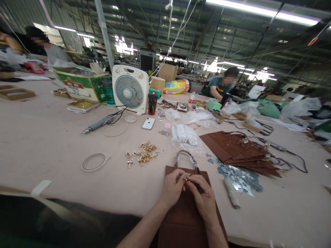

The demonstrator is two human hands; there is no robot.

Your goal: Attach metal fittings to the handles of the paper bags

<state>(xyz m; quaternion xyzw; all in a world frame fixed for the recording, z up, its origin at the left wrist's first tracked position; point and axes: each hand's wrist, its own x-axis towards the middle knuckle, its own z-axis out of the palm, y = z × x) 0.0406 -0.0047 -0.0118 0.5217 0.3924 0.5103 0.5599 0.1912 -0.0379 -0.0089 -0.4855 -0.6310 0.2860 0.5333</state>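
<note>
Grip: pinched small gold-coloured metal fitting (188,177) between left hand (173,184) and right hand (203,193) above brown rectangular handbag (183,215), presumably for steadiness.

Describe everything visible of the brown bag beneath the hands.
The brown bag looks leathery, with a plain front and an arched handle apparently wrapped in clear plastic. It lies on the table, handle away from the person, near end cut off. The left hand and right hand partly hide it; contact is unclear.

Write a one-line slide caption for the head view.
Left hand and right hand hold a small metal fitting over a brown bag, with gold-coloured fittings scattered on the table.
</note>
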